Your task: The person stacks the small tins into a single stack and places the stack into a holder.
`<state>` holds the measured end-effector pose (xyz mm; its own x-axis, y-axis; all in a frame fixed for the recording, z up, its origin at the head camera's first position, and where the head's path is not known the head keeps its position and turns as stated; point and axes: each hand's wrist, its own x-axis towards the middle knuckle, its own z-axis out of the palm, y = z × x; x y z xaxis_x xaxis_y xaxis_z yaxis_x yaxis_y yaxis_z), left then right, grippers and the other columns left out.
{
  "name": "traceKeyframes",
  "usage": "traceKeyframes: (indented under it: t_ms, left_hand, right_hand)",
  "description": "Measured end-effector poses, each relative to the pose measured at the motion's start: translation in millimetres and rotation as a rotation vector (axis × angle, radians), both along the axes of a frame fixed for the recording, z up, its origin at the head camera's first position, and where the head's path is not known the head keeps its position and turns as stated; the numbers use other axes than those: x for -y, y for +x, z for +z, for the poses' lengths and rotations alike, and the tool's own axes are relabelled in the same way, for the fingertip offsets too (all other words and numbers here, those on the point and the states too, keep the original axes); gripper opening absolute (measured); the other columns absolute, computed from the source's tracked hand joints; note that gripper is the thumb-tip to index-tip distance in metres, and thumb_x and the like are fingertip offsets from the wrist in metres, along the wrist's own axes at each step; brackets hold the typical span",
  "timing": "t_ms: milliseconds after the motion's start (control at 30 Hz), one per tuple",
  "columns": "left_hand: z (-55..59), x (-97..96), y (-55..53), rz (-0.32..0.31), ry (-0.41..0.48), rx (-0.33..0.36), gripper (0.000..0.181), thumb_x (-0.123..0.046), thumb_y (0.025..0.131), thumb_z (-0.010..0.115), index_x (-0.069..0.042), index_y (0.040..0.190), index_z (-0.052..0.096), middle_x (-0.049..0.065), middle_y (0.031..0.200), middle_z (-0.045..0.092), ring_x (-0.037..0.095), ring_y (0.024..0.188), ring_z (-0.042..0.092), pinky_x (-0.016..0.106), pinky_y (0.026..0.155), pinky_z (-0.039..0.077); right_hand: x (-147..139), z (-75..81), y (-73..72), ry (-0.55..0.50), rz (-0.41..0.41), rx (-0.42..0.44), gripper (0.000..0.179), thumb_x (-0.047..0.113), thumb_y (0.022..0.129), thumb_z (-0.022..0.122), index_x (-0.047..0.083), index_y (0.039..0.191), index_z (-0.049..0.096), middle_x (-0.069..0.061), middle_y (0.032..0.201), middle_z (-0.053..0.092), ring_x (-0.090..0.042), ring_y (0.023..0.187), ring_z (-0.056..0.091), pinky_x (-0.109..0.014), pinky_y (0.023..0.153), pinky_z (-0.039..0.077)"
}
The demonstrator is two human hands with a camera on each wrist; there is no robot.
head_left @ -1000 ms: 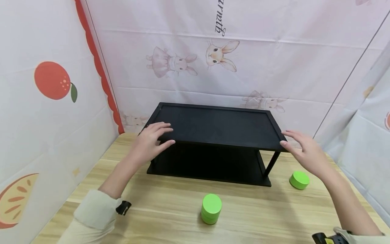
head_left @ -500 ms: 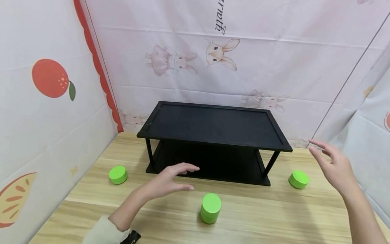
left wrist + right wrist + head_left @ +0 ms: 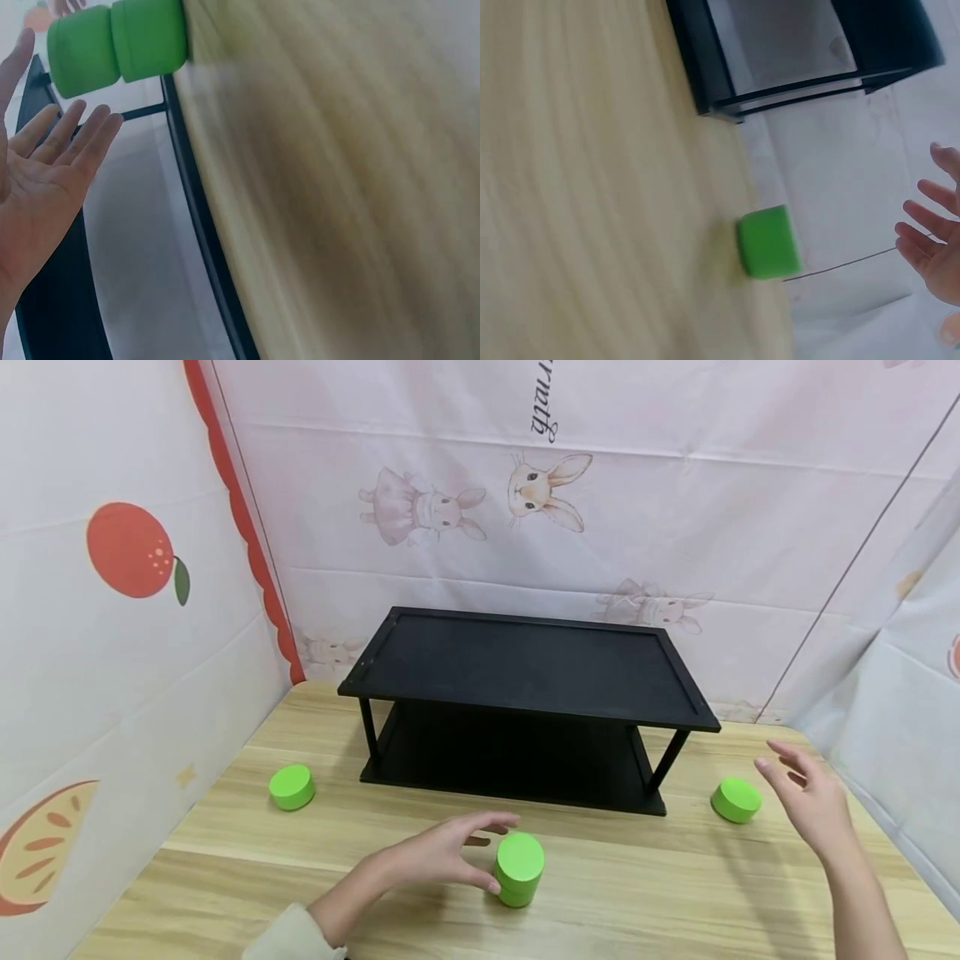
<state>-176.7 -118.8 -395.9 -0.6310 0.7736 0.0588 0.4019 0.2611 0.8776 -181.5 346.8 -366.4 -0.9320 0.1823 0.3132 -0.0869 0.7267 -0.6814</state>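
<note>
Two green cylinders, one on top of the other, form a stack [image 3: 519, 870] at the front middle of the table. My left hand [image 3: 442, 852] reaches to its left side, thumb and fingers spread around it. In the left wrist view the fingers [image 3: 88, 142] are fairly straight and a gap shows between them and the stack [image 3: 116, 49]. On the right lies a single green cylinder [image 3: 737, 800], also visible in the right wrist view as a green block [image 3: 769, 244]. My right hand [image 3: 813, 802] hovers just right of it, fingers loosely bent, holding nothing.
A black two-level rack [image 3: 525, 664] stands at the back of the wooden table [image 3: 622, 893]. Another green cylinder [image 3: 292, 787] lies left of the rack. Printed cloth [image 3: 465, 552] hangs behind and along both sides.
Both hands have left the rack's top edges. My left hand has come forward and right to the stack; my right hand has moved right, then down toward the single cylinder.
</note>
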Motion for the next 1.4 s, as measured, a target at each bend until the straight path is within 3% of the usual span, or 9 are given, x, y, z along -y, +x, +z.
traceKeyframes:
  t_ms: [67,133,400,767,833,900,1033,1233,1400]
  left_hand:
    - [-2.7,-1.6,-0.2,-0.001,0.011,0.026,0.071,-0.023,0.076,0.076,-0.016,0.137,0.04,0.003,0.133,0.045,0.02,0.12,0.043,0.029,0.096,0.039]
    - [-5.3,-3.2,-0.8,-0.01,0.022,0.059,0.07,-0.02,0.076,0.076,-0.015,0.137,0.041,0.001,0.132,0.045,0.017,0.119,0.043,0.027,0.095,0.04]
    - [-9.6,-8.3,-1.9,-0.029,0.05,0.173,0.069,-0.011,0.076,0.076,-0.014,0.136,0.042,-0.004,0.129,0.044,0.013,0.116,0.044,0.022,0.089,0.043]
    - [-16.4,-10.6,-3.8,-0.015,0.011,0.12,0.07,-0.012,0.075,0.077,-0.007,0.135,0.041,-0.004,0.125,0.048,0.012,0.114,0.045,0.021,0.09,0.042]
    - [-17.9,-11.2,-3.8,-0.012,0.016,0.116,0.068,-0.012,0.075,0.077,-0.007,0.133,0.043,-0.005,0.124,0.049,0.011,0.114,0.045,0.021,0.09,0.042]
    - [-19.0,-11.7,-3.6,-0.009,0.021,0.114,0.065,-0.013,0.075,0.077,-0.007,0.132,0.045,-0.005,0.122,0.05,0.01,0.113,0.046,0.021,0.09,0.043]
    - [-19.5,-11.3,-3.5,-0.005,0.026,0.123,0.063,-0.014,0.075,0.077,-0.01,0.13,0.047,-0.006,0.119,0.051,0.01,0.111,0.048,0.022,0.088,0.044]
    - [-18.6,-11.0,-4.0,0.009,0.02,0.139,0.061,-0.014,0.075,0.076,-0.01,0.129,0.049,-0.007,0.117,0.053,0.01,0.105,0.053,0.023,0.087,0.045]
    - [-20.1,-12.4,-3.9,0.007,0.013,0.104,0.062,-0.013,0.074,0.077,-0.01,0.129,0.049,-0.008,0.116,0.053,0.008,0.107,0.051,0.022,0.086,0.046]
  right_hand:
    - [-1,-7.5,-2.6,-0.017,0.006,0.044,0.06,0.032,0.094,0.051,-0.007,0.136,0.034,-0.034,0.134,0.033,-0.045,0.12,0.035,-0.052,0.096,0.033]
    - [-4,-15.5,-4.5,-0.03,0.02,0.093,0.065,0.033,0.094,0.052,-0.01,0.137,0.028,-0.038,0.134,0.027,-0.055,0.118,0.027,-0.064,0.092,0.026]
    - [-15,-44.2,-3.9,-0.078,0.048,0.248,0.082,0.038,0.091,0.057,-0.01,0.141,0.014,-0.039,0.137,0.017,-0.057,0.121,0.019,-0.066,0.093,0.022]
    - [-19,-66.9,-1.8,-0.237,0.062,0.261,0.085,0.029,0.091,0.059,-0.01,0.141,0.003,-0.039,0.139,0.01,-0.058,0.121,0.018,-0.064,0.096,0.02]
    - [-19,-69.5,-1.6,-0.245,0.051,0.26,0.084,0.028,0.091,0.059,-0.01,0.141,0.003,-0.039,0.138,0.013,-0.056,0.121,0.021,-0.056,0.099,0.027]
    - [-19,-71.6,-1.4,-0.251,0.043,0.263,0.084,0.028,0.091,0.059,-0.01,0.141,0.003,-0.039,0.138,0.015,-0.055,0.12,0.024,-0.037,0.097,0.038]
    - [-19,-74.8,-0.4,-0.249,0.03,0.289,0.085,0.031,0.091,0.059,-0.009,0.142,0.003,-0.039,0.137,0.018,-0.053,0.119,0.029,-0.007,0.069,0.041]
    - [-19,-79.8,-1.2,-0.25,0.02,0.3,0.085,0.032,0.091,0.058,-0.01,0.142,0.003,-0.041,0.135,0.019,-0.052,0.119,0.029,-0.003,0.064,0.035]
    - [-17,-83.6,-2.3,-0.248,0.003,0.276,0.083,0.032,0.091,0.059,-0.009,0.142,0.009,-0.037,0.136,0.023,-0.037,0.114,0.041,-0.001,0.066,0.034]
